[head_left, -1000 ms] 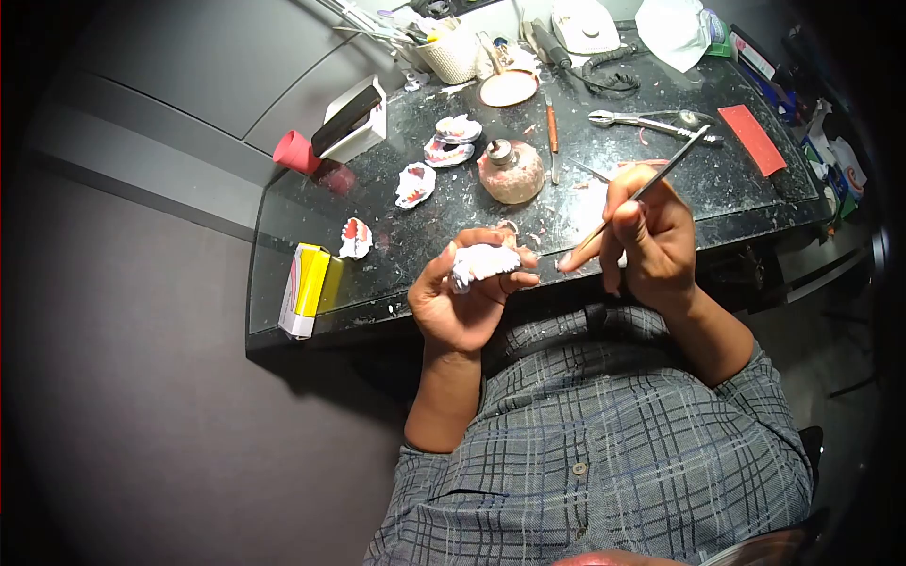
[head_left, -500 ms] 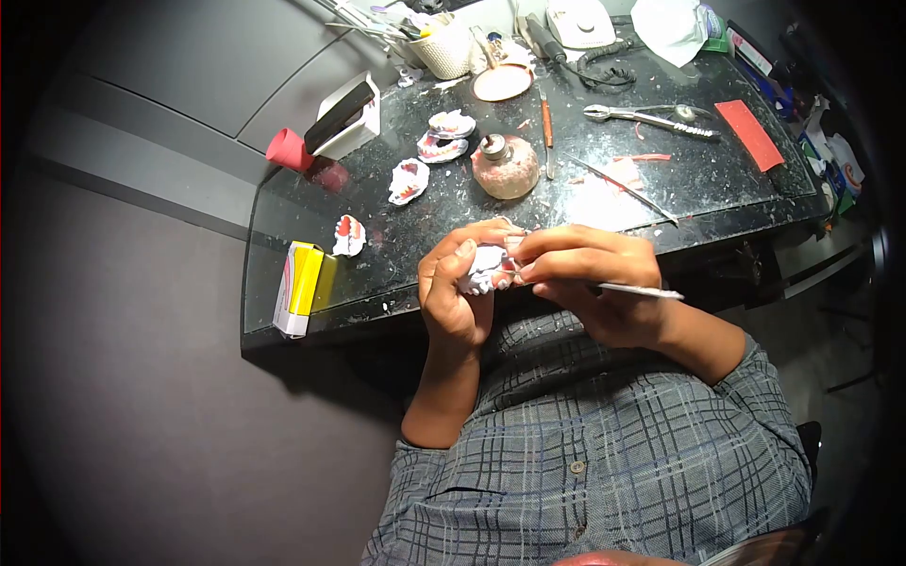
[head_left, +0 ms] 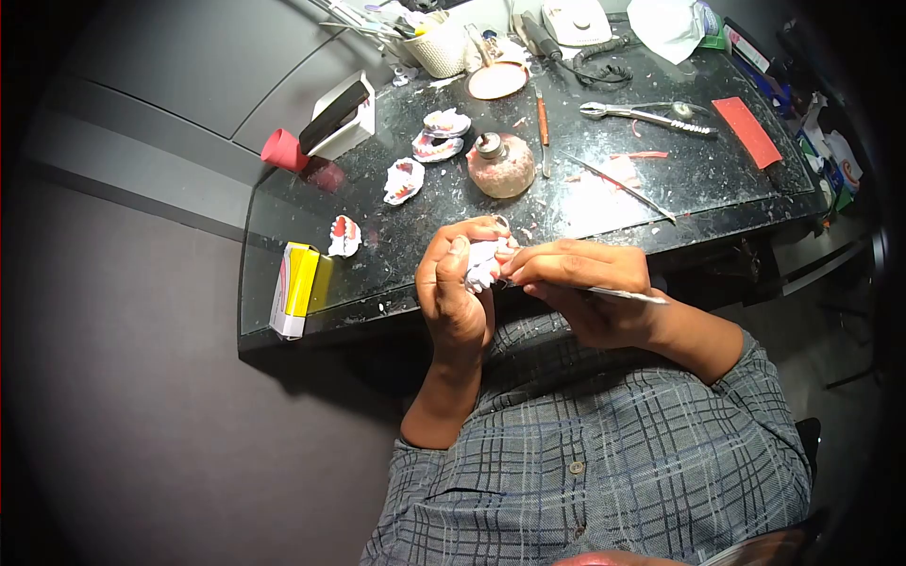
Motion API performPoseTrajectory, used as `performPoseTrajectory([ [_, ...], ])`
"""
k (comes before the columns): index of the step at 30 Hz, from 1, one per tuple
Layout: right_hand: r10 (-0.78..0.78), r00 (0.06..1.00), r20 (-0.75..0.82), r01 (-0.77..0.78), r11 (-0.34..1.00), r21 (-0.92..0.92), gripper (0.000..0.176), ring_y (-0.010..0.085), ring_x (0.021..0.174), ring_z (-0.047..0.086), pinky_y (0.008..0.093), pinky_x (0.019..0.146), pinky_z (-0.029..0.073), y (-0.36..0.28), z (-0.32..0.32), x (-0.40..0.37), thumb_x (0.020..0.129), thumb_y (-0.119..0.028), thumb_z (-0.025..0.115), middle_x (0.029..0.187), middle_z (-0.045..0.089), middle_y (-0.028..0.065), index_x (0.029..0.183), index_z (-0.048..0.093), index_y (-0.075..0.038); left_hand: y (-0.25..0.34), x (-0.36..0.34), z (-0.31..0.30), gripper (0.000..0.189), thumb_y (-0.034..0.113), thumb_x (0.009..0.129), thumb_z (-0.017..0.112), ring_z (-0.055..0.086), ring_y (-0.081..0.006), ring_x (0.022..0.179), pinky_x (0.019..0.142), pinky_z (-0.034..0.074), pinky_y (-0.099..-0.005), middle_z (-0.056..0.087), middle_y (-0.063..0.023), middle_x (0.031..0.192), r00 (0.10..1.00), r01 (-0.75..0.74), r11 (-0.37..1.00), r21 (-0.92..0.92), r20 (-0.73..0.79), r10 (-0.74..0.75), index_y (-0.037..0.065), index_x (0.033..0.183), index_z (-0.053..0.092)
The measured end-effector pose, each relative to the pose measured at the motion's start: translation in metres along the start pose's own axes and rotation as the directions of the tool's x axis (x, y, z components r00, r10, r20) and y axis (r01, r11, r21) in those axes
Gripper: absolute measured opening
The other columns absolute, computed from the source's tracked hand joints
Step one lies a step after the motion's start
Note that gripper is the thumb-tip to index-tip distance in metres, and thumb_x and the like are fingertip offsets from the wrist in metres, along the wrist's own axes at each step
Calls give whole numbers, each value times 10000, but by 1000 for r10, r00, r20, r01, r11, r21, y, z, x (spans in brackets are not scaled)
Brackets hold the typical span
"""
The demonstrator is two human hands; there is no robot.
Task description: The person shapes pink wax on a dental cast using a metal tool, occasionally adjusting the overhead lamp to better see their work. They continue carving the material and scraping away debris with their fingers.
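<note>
White dental cast (head_left: 483,262) is gripped in L hand (head_left: 451,297), fingers curled round it, just off the near edge of the bench (head_left: 717,179). Thin metal instrument (head_left: 628,295) is pinched in R hand (head_left: 590,283); its long axis lies approx. horizontal, handle out right, working end pointed left at the cast, tip hidden

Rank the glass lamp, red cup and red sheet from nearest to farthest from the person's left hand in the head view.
From the left hand, which holds a white cast:
1. Glass lamp, just beyond it on the bench.
2. Red cup, at the left edge.
3. Red sheet, far right.
</note>
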State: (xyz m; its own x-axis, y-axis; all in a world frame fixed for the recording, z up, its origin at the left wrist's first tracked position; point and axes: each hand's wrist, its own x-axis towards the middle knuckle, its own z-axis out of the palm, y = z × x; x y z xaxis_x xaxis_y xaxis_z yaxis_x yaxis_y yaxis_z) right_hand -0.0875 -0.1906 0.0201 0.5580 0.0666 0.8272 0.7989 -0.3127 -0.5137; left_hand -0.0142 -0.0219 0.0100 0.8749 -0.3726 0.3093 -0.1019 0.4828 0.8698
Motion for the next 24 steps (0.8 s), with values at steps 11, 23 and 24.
performPoseTrajectory([
  [11,24,1000,3,-24,1000,13,233,294,883,747,351,769,599,3,0,-1,859,62,722,979,736,160,1087,676,39,-4,1,-5,316,193,1024,450,652,-191,906,859,526,-320,667,-171,1051,996,-85,994,66,18,84,-65,1005,631],
  [23,72,997,17,-73,995,67,167,261,856,745,337,737,591,4,-8,5,893,24,704,957,738,151,1060,691,32,4,-1,-1,323,223,1021,445,655,-221,790,703,537,-319,671,-193,982,998,-61,981,185,-7,63,-47,981,617],
  [24,128,991,25,-130,987,99,145,244,871,744,330,745,590,4,-12,7,907,11,698,964,739,151,1050,696,33,8,-1,0,364,283,1020,436,660,-285,728,635,548,-352,659,-226,941,999,41,986,161,-28,-37,-41,955,590],
])
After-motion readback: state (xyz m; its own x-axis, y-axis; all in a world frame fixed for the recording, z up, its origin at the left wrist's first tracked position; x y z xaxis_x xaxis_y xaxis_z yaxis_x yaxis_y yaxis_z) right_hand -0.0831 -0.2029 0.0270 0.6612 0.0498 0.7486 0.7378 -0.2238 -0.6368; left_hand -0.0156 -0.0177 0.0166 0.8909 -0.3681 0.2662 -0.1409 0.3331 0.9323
